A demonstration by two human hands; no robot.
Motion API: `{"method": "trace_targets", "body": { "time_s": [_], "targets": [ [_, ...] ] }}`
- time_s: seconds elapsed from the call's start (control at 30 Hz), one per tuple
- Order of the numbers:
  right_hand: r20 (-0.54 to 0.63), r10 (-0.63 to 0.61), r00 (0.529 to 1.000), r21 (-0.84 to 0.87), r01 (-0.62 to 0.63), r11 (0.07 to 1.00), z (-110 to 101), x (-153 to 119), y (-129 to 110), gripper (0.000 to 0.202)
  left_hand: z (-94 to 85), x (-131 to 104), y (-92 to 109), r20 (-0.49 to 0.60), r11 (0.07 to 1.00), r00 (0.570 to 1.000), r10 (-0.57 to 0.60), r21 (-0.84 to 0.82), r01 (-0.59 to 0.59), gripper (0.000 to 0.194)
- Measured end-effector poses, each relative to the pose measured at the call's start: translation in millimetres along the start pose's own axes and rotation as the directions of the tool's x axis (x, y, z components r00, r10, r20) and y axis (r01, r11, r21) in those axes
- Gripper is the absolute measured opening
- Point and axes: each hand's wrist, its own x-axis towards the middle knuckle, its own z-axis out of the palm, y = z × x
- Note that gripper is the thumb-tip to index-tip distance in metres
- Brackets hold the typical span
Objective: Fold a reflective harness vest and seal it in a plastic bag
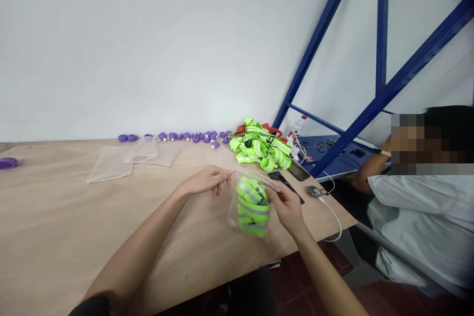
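Observation:
A clear plastic zip bag (232, 210) hangs upright between my hands over the table's front right part. Inside it lies a folded neon-yellow strap bundle with grey reflective stripes (253, 210). My left hand (215, 179) pinches the bag's upper left corner, where a thin red edge shows. At the upper right corner, my right hand (287, 206) grips the bag between thumb and fingers. Behind the bag a loose heap of the same neon-yellow reflective straps (259, 145) rests on the table.
Flat clear bags (111, 164) lie left on the wooden table (74, 227). Purple rolls (179, 136) line the wall. Right are phones (298, 172), a round metallic device with a white cable (314, 191), a bottle (297, 127), blue frame posts (381, 34) and a seated person (418, 217).

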Motion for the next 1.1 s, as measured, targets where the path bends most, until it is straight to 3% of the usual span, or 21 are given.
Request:
{"method": "trace_targets", "body": {
  "time_s": [0.07, 0.13, 0.23, 0.53, 0.77, 1.0, 1.1],
  "targets": [
    [0.008, 0.102, 0.995, 0.091, -0.102, 0.991, 2.8, -5.1, -7.2, 0.028, 3.3, -2.5, 7.4, -0.155, 0.988, 0.977, 0.146, 0.062, -0.138, 0.046],
    [0.008, 0.137, 0.991, 0.142, -0.137, 0.980, 7.1, -9.4, -13.1, 0.030, 11.6, -3.8, 13.3, -0.162, 0.982, 0.970, 0.183, 0.079, -0.172, 0.039],
    [-0.018, 0.162, 0.987, 0.161, -0.157, 0.974, 13.3, -14.6, -18.7, 0.033, 23.1, -4.8, 18.7, -0.110, 0.988, 0.982, 0.152, 0.056, -0.146, 0.032],
    [-0.110, 0.217, 0.970, 0.303, -0.175, 0.937, 24.1, -21.5, -20.4, 0.033, 24.5, -5.8, 19.3, -0.234, 0.992, 0.967, 0.102, 0.103, -0.079, 0.028],
    [-0.130, 0.226, 0.965, 0.191, -0.199, 0.961, 18.3, -22.2, -15.9, 0.037, 14.0, -8.1, 14.2, -0.102, 0.991, 0.992, 0.071, 0.121, -0.058, 0.031],
    [-0.096, 0.322, 0.942, 0.283, -0.284, 0.916, 25.5, -21.1, -12.4, 0.036, 10.3, -9.5, 11.7, 0.044, 0.985, 0.996, 0.074, 0.150, -0.080, 0.034],
    [-0.107, 0.350, 0.931, 0.310, -0.304, 0.901, 26.6, -22.7, -10.6, 0.036, 10.9, -9.0, 9.2, 0.049, 0.979, 0.994, 0.095, 0.173, -0.103, 0.033]
  ]
}}
